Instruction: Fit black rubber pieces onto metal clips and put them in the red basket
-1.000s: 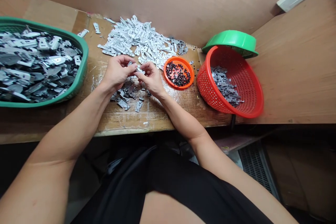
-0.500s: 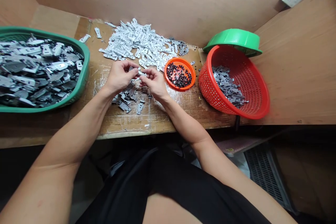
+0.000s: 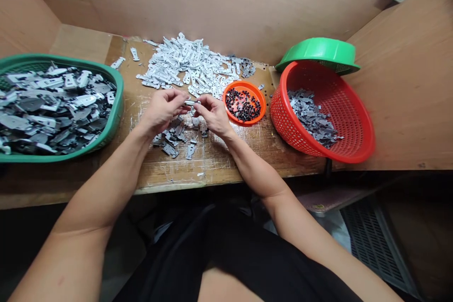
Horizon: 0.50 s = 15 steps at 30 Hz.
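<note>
Between my hands is a small silvery metal part (image 3: 191,102), pinched at both ends. My left hand (image 3: 164,109) is closed on its left end, and my right hand (image 3: 214,115) grips the right end with thumb and fingers. Fingertips partly cover the part, so its exact shape is hidden. Below the hands lies a small group of grey stamped metal plates (image 3: 171,136) on the worktop. Behind them spreads a large heap of shiny metal pieces (image 3: 191,63). An orange dish (image 3: 262,112) of small dark pins or rivets (image 3: 243,106) sits beside my right hand.
A green basket (image 3: 118,99) full of metal assemblies stands at the left. To the right, a red basket (image 3: 354,108) leans tilted, holding grey metal plates, with a light green basket (image 3: 320,52) behind it. Wooden panels (image 3: 226,0) enclose the back and sides of the worktop (image 3: 247,160).
The view has shifted slightly, so most things appear a little lower. My hands still hold the metal part between them, which now looks more level.
</note>
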Motion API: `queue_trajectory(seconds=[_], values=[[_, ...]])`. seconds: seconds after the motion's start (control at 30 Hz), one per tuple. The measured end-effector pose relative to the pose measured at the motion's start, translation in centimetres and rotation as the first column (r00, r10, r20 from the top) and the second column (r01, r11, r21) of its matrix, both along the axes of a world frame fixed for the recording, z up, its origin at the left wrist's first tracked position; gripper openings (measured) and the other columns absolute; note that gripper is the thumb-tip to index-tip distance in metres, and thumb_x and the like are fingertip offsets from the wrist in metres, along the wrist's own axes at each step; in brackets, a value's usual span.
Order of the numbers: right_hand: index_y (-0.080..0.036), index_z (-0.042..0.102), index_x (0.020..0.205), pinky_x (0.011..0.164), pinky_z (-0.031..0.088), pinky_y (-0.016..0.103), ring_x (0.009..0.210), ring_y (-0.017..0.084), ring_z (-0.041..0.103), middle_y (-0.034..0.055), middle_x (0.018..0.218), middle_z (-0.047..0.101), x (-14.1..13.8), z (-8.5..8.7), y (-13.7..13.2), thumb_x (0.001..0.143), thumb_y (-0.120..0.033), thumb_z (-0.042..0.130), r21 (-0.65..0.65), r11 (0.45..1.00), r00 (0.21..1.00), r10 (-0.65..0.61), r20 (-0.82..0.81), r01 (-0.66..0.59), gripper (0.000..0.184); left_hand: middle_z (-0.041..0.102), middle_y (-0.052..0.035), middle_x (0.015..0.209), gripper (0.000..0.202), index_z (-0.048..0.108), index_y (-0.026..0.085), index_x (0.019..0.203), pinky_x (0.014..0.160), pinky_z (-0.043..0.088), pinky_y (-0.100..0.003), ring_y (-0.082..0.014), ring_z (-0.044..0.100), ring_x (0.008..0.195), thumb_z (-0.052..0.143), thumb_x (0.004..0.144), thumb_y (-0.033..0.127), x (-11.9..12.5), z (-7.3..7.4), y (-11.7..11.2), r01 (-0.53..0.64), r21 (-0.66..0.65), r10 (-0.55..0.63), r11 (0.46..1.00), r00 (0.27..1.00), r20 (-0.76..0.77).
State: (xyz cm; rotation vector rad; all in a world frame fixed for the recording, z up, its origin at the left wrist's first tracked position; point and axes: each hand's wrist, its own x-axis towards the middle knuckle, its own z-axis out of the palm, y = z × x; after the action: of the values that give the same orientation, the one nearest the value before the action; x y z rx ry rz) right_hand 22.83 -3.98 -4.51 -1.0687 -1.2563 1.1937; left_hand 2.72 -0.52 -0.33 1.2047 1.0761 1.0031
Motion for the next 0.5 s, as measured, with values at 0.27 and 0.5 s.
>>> queue_trajectory(seconds=[0.27, 0.5], values=[[-0.035, 0.096, 0.099, 0.113, 0.063, 0.051, 0.112, 0.031, 0.07, 0.0057, 0.11, 0.074, 2.6, 0.4, 0.4, 0.102, -0.029, 0.098, 0.264, 0.953, 0.947, 0.062, 0.315, -0.15, 0.007, 0.076, -0.0087, 0.074, 0.05, 0.087, 0.023, 0.077, 0.049, 0.052, -0.028, -0.0168, 0.064, 0.055, 0.129, 0.071, 0.049, -2.0, -0.1, 0.7, 0.395, -0.192, -0.387, 0.898, 0.919, 0.08], [-0.03, 0.089, 0.119, 0.089, 0.06, 0.042, 0.094, 0.025, 0.067, 0.0017, 0.101, 0.077, 2.3, -0.4, 0.6, 0.093, -0.048, 0.102, 0.092, 0.988, 0.986, 0.113, 0.122, -0.125, 0.034, 0.077, -0.0026, 0.076, 0.042, 0.084, 0.02, 0.089, 0.062, 0.06, -0.024, -0.0175, 0.076, 0.067, 0.122, 0.075, 0.031, -0.2, -0.9, -0.2, 0.213, -0.094, -0.206, 0.973, 0.976, 0.076]])
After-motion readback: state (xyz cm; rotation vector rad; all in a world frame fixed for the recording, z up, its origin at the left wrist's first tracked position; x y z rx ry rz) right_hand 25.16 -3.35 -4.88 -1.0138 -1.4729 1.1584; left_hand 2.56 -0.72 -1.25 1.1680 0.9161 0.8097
